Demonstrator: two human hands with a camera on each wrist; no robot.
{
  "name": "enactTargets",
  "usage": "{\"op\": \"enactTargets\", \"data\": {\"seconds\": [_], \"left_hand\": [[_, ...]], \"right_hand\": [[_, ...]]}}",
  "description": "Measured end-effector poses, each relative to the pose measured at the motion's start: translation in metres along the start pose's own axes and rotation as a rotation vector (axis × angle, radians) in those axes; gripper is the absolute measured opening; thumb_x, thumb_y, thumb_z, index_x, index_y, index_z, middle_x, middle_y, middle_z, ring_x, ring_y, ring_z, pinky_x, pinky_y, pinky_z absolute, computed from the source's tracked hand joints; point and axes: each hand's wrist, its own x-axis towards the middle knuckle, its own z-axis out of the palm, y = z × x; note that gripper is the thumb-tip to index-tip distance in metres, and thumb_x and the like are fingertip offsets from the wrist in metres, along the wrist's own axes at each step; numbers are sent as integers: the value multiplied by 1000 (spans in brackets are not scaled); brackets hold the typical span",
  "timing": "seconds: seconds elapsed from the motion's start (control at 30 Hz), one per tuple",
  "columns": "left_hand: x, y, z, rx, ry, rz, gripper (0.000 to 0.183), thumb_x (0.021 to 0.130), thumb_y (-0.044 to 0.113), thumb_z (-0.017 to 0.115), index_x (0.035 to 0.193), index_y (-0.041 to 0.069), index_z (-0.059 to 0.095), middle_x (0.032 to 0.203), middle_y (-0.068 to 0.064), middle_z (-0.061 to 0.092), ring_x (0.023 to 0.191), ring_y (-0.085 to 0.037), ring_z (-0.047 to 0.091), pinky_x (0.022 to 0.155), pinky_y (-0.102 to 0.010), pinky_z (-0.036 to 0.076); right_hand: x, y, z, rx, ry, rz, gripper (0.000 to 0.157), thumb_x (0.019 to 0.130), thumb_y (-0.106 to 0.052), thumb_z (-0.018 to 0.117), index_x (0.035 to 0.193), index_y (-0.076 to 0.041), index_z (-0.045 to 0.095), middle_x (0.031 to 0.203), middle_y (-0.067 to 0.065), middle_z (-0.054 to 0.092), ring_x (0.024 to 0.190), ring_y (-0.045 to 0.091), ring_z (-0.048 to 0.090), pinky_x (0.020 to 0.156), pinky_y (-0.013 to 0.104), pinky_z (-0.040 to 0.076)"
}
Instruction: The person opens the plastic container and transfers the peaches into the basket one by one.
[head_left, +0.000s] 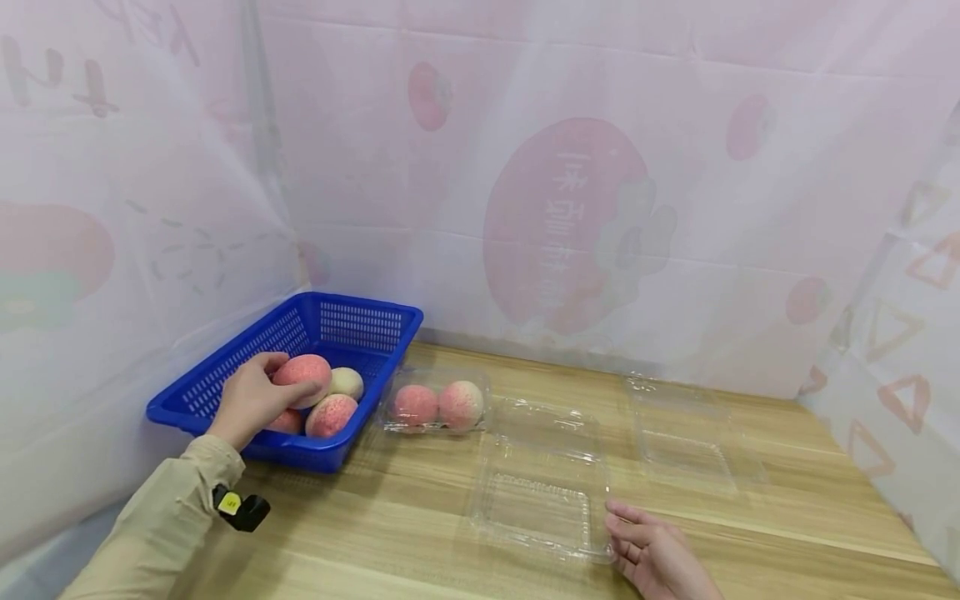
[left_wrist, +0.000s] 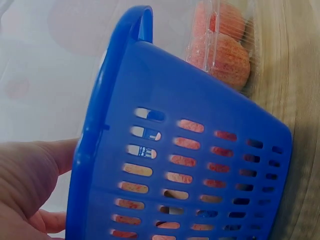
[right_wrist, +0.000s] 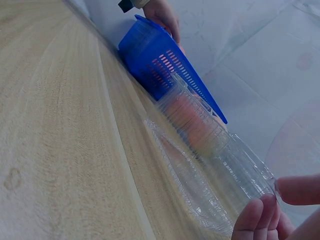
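Observation:
My left hand (head_left: 251,400) grips a pink peach (head_left: 305,371) over the blue basket (head_left: 300,456), thumb on its near side. Below it in the basket lie more peaches, among them a pale one (head_left: 347,382) and a speckled pink one (head_left: 331,416). In the left wrist view the basket wall (left_wrist: 165,80) hides the held peach and most of that hand. At the table's front, my right hand (head_left: 654,553) pinches the right edge of an open clear plastic clamshell box (head_left: 536,510). The right wrist view shows the box edge between thumb and fingers (right_wrist: 255,215).
Beside the basket stands a clear box (head_left: 392,427) with two peaches (head_left: 416,406) inside. Another open clear box (head_left: 682,450) lies at the right on the wooden table (head_left: 810,508). Printed cloth walls (head_left: 720,208) enclose the back and sides.

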Motion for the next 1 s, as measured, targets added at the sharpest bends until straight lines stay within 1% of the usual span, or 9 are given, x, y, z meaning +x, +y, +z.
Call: {"op": "enactTargets", "data": {"seconds": [0.13, 0.3, 0.43, 0.53, 0.63, 0.7, 0.77, 0.87, 1.0], "left_hand": [[-2, 0, 1, -29, 11, 16, 85, 87, 43, 74, 140, -13, 38, 134, -35, 45, 115, -47, 49, 91, -59, 46], [-5, 2, 1, -39, 82, 49, 78, 89, 40, 73, 139, -10, 42, 136, -33, 46, 120, -48, 46, 93, -61, 44], [-9, 12, 2, -63, 166, 73, 71, 90, 42, 70, 138, -5, 47, 138, -31, 45, 125, -48, 42, 95, -64, 40], [-15, 24, 5, -101, 219, 94, 65, 91, 40, 70, 137, -1, 51, 139, -28, 46, 124, -46, 43, 91, -64, 42], [-24, 39, 10, -149, 254, 106, 59, 91, 40, 69, 136, 4, 54, 138, -23, 48, 109, -43, 54, 75, -58, 52], [-31, 48, 14, -189, 281, 119, 56, 91, 37, 70, 135, 6, 55, 138, -20, 49, 106, -41, 57, 74, -55, 54], [-37, 55, 18, -238, 302, 131, 55, 91, 36, 71, 135, 6, 55, 137, -18, 50, 105, -40, 58, 77, -54, 54], [-44, 65, 25, -312, 318, 163, 55, 91, 32, 72, 135, 5, 53, 135, -15, 52, 119, -36, 54, 95, -54, 47], [-54, 78, 33, -406, 277, 173, 50, 93, 28, 71, 133, 4, 53, 128, -10, 55, 117, -27, 56, 95, -34, 49]], "right_hand": [[0, 0, -1, 2, -13, 2, 27, 93, 0, 63, 120, 3, 59, 101, 8, 56, 86, 17, 53, 79, 27, 48], [0, 0, -2, 10, -31, 7, 29, 93, 0, 64, 121, 4, 58, 102, 8, 56, 87, 17, 53, 80, 27, 49], [1, 0, -2, 9, -33, 5, 29, 93, 0, 64, 120, 4, 58, 102, 8, 56, 87, 17, 53, 80, 27, 49], [1, -1, -2, 7, -31, 5, 28, 93, 0, 64, 120, 4, 59, 101, 8, 56, 87, 17, 53, 80, 27, 49], [0, -1, -2, 7, -29, 4, 28, 93, 0, 63, 120, 4, 59, 102, 8, 56, 87, 18, 53, 80, 27, 48], [0, -1, -2, 6, -27, 4, 28, 93, 0, 63, 120, 4, 59, 102, 8, 56, 87, 18, 53, 81, 27, 48], [0, -1, -1, 6, -23, 4, 29, 93, -1, 63, 121, 5, 58, 102, 8, 56, 88, 18, 53, 81, 27, 48], [0, -1, -1, 9, -16, 5, 28, 94, -1, 63, 120, 4, 58, 101, 8, 56, 88, 18, 53, 80, 27, 48], [0, -1, -1, 11, -12, 5, 23, 94, -1, 62, 117, 3, 61, 100, 8, 56, 87, 17, 54, 80, 26, 49]]}}
